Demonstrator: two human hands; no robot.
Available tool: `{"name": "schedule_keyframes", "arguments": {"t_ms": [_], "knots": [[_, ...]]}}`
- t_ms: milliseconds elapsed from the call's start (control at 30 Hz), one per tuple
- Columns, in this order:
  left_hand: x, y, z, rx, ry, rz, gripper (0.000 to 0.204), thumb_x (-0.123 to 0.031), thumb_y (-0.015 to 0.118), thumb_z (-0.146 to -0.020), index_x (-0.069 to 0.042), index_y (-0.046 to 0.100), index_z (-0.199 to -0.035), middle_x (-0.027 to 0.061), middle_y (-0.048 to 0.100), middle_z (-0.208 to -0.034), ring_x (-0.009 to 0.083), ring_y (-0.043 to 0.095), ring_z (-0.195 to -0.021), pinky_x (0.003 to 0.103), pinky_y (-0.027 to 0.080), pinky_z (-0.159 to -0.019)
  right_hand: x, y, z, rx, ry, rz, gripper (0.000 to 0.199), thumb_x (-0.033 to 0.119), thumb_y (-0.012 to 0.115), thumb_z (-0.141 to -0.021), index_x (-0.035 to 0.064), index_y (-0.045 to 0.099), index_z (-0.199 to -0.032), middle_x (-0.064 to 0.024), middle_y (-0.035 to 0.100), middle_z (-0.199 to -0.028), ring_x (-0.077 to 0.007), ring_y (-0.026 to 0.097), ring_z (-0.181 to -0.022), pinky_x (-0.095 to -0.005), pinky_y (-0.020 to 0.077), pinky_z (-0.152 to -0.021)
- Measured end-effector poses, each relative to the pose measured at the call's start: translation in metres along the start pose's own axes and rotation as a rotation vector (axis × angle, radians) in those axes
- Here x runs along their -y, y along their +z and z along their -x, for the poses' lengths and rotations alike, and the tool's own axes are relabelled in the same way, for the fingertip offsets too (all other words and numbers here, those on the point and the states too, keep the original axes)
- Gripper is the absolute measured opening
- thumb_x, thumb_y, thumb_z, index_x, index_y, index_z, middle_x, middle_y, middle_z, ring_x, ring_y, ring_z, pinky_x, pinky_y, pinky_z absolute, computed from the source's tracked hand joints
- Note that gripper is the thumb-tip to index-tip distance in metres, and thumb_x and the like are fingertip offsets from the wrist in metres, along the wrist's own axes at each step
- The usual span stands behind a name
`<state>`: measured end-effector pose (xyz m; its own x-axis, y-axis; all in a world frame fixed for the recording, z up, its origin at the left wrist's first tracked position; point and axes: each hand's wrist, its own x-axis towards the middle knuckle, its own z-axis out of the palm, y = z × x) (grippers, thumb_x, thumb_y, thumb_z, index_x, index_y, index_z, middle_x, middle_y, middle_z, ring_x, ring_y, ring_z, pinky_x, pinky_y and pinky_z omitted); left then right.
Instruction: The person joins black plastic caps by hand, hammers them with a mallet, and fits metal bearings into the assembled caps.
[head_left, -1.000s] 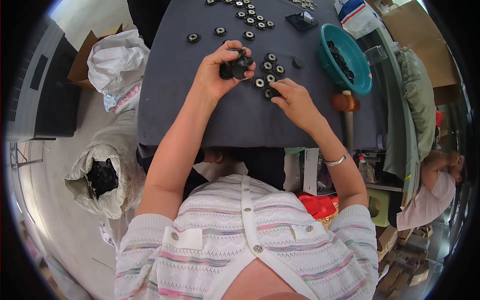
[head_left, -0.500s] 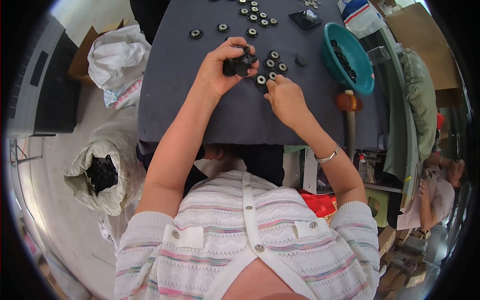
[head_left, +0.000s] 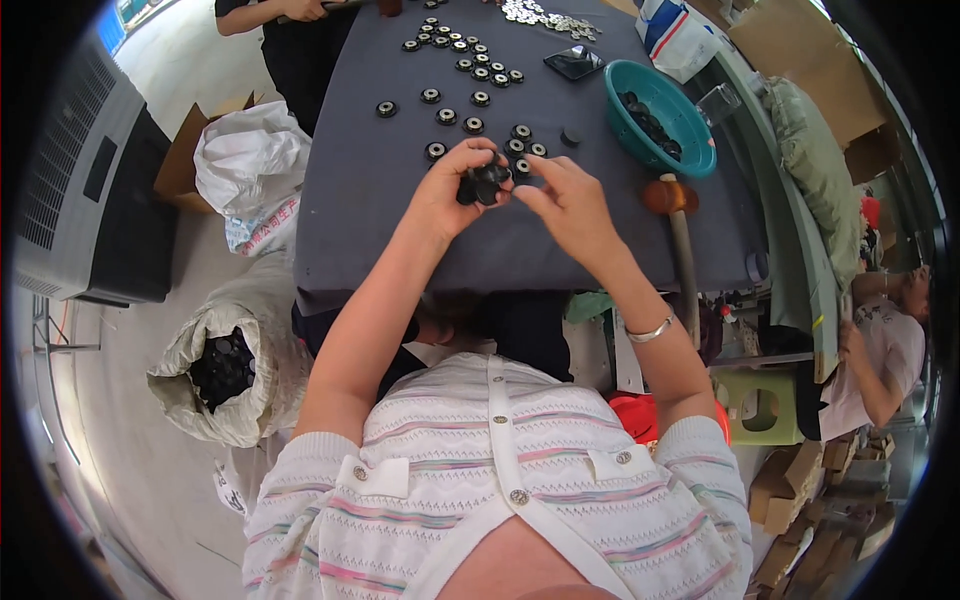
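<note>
My left hand (head_left: 452, 192) is closed around several black round caps (head_left: 486, 186), held above the dark grey tablecloth. Just right of them is my right hand (head_left: 572, 205), its thumb and forefinger apart at the edge of the caps. I see nothing between those fingers. Beyond my hands, several black discs with shiny metal ring centres (head_left: 522, 132) lie on the cloth, a few close to my right fingertips. One plain black cap (head_left: 570, 137) lies to their right. More ringed discs (head_left: 440, 42) spread toward the far end.
A teal basket (head_left: 612, 105) with black caps stands at the right, near a mallet (head_left: 668, 196) with an orange head. Farther back are a dark phone-like slab (head_left: 575, 62) and small silvery pieces (head_left: 545, 18). A sack of black pieces (head_left: 185, 400) stands left; another person's hand (head_left: 303, 10) shows at the far left.
My right hand has left the ringed discs on the cloth and come beside the caps in my left hand. The view has shifted, showing more of the table's far end and another person there.
</note>
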<state>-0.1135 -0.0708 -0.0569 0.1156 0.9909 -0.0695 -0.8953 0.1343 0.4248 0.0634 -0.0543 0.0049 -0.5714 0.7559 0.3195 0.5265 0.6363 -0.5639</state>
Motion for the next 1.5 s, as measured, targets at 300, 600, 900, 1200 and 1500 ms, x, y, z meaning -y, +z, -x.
{"name": "schedule_keyframes", "arguments": {"t_ms": [300,600,900,1200,1500], "knots": [[0.040,0.009,0.030,-0.374,0.288,-0.344,0.013,-0.002,0.064,-0.080,-0.004,0.058,-0.091,0.0030,0.057,-0.076,0.0097,0.055,-0.064,0.024,0.043,-0.052,0.015,0.050,0.016,-0.106,0.047,-0.132,0.017,0.013,0.063,-0.078,-0.0008,0.059,-0.088,-0.0171,0.057,-0.083,-0.0356,0.058,-0.076,-0.0435,0.0481,-0.067],[0.050,0.002,0.030,-0.386,0.444,-0.663,0.012,-0.004,0.064,-0.080,-0.003,0.058,-0.090,0.0022,0.058,-0.075,0.0072,0.054,-0.065,0.022,0.043,-0.056,0.006,0.049,0.027,0.023,-0.032,0.140,0.025,0.010,0.063,-0.074,0.0005,0.062,-0.097,-0.0169,0.057,-0.081,-0.0353,0.057,-0.071,-0.0426,0.0473,-0.066],[0.005,-0.011,0.043,-0.197,0.153,-0.220,0.012,-0.008,0.060,-0.083,-0.003,0.054,-0.093,0.0107,0.059,-0.078,0.0226,0.063,-0.061,0.032,0.049,-0.047,-0.022,0.026,-0.002,-0.061,-0.197,0.037,0.030,0.005,0.065,-0.075,-0.0015,0.062,-0.104,-0.0142,0.058,-0.083,-0.0262,0.059,-0.068,-0.0330,0.0475,-0.062],[0.000,-0.018,0.046,-0.067,0.119,-0.138,0.014,-0.012,0.060,-0.083,-0.004,0.053,-0.092,0.0117,0.058,-0.080,0.0253,0.061,-0.064,0.035,0.048,-0.054,-0.058,0.047,-0.038,0.021,-0.225,0.227,0.030,0.009,0.066,-0.076,0.0010,0.062,-0.105,-0.0144,0.059,-0.097,-0.0328,0.057,-0.093,-0.0395,0.0471,-0.082],[-0.002,-0.021,0.041,-0.060,0.094,-0.131,0.018,-0.013,0.062,-0.080,-0.004,0.053,-0.094,0.0120,0.057,-0.080,0.0258,0.060,-0.064,0.035,0.047,-0.055,-0.048,0.042,-0.051,0.208,-0.256,0.354,0.025,0.007,0.065,-0.080,0.0002,0.062,-0.104,-0.0169,0.057,-0.098,-0.0347,0.060,-0.086,-0.0419,0.0491,-0.077]]}}
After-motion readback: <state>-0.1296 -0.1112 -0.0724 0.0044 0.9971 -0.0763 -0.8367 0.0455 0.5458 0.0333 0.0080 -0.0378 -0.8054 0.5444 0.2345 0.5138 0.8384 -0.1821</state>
